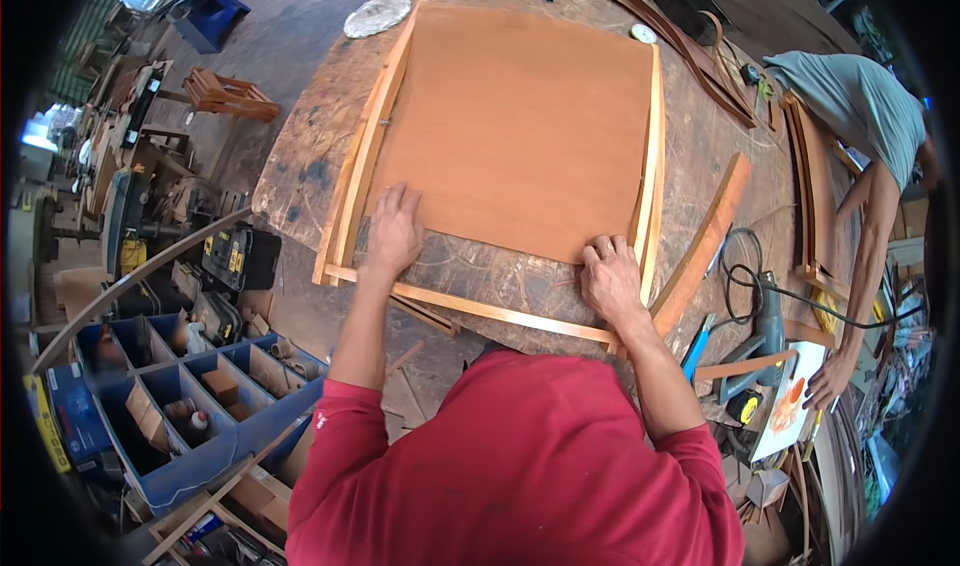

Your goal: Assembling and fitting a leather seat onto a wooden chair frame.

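Red shirt (520, 456) lies nearest, while left hand (398, 231), flat with fingers extended, gripping nothing, and right hand (612, 278), curled, hold unclear, apparently steady the brown board (525, 136) between sides of the wooden frame (500, 314).

Worn brn tbl (305, 156), pale wd frame (500, 313), tan panel (520, 131), curved strip (705, 236)

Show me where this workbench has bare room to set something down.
Bare workbench shows left of the frame's left rail; between the brown panel and front rail; and between the right rail and curved wooden strip, widest at the far end. Right of that strip it's crowded: black cable, tape measure, stained white sheet.
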The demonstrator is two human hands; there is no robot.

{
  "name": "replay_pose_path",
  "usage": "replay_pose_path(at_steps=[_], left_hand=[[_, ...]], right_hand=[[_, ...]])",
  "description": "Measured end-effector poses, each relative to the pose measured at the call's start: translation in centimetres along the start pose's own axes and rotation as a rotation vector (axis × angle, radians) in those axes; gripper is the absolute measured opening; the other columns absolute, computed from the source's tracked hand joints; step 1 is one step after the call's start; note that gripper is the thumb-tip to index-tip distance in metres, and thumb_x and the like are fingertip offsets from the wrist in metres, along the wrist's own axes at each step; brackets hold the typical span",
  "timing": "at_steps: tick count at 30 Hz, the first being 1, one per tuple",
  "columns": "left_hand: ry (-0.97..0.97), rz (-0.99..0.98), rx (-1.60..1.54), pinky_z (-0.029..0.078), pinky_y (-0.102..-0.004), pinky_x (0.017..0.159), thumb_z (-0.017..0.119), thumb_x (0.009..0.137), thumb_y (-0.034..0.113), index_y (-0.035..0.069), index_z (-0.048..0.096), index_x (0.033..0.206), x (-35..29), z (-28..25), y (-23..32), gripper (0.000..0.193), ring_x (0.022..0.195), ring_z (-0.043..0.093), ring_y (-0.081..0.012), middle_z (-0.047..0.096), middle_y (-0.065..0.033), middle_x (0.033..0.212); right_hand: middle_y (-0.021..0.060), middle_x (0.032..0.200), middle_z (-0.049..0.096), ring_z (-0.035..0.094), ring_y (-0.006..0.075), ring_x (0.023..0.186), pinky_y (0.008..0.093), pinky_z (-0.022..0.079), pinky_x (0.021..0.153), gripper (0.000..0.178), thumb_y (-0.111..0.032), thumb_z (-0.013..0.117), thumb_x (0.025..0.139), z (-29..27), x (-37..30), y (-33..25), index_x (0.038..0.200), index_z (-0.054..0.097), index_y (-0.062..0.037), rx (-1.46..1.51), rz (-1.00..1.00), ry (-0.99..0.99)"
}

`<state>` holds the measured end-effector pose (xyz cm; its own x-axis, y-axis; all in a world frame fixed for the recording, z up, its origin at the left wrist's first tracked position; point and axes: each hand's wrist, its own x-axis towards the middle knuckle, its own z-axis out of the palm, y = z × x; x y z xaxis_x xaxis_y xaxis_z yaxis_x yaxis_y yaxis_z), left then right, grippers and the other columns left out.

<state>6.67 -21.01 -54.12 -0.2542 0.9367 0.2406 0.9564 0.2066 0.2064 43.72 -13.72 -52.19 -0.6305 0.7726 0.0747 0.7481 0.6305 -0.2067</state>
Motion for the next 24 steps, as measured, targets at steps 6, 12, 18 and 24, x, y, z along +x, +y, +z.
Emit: replay_pose_path(at_steps=[6,12,18,24], left_hand=[[-0.229,0.297,0.025,0.049,-0.0457,0.104,0.06,0.089,0.006,0.003,0.07,0.117,2.1,-0.5,-3.9,0.03,0.121,0.062,-0.0356,0.065,-0.0152,0.133],[-0.212,0.546,-0.008,0.05,-0.0457,0.103,0.064,0.092,0.01,-0.001,0.068,0.118,2.4,-2.6,-4.2,0.028,0.118,0.062,-0.0363,0.064,-0.0173,0.134],[-0.29,0.637,0.09,0.053,-0.0428,0.099,0.067,0.09,0.012,-0.002,0.067,0.118,3.1,-1.7,-5.3,0.031,0.115,0.063,-0.036,0.064,-0.0188,0.133],[-0.257,0.682,0.01,0.055,-0.0427,0.094,0.066,0.083,0.004,-0.003,0.064,0.102,2.1,-2.4,-5.7,0.02,0.11,0.065,-0.0354,0.066,-0.0168,0.111]], right_hand=[[0.0123,0.099,0.063,0.059,0.0331,0.095,0.045,0.048,0.083,0.017,-0.007,0.069,0.075,0.7,-0.2,0.9,0.092,0.064,-0.0056,0.135,-0.047,0.273],[0.0122,0.099,0.062,0.057,0.032,0.097,0.0435,0.047,0.086,0.015,-0.009,0.068,0.079,0.6,-0.5,0.8,0.093,0.064,-0.005,0.077,-0.011,0.228],[0.0123,0.1,0.065,0.059,0.0291,0.102,0.0418,0.045,0.089,0.018,-0.017,0.054,0.089,0.5,-0.6,0.4,0.095,0.065,-0.0038,-0.044,0.016,0.084],[0.0133,0.099,0.066,0.061,0.0291,0.101,0.0414,0.045,0.088,0.017,-0.016,0.054,0.089,0.6,-0.9,0.5,0.093,0.065,-0.0036,-0.043,0.003,0.076]])
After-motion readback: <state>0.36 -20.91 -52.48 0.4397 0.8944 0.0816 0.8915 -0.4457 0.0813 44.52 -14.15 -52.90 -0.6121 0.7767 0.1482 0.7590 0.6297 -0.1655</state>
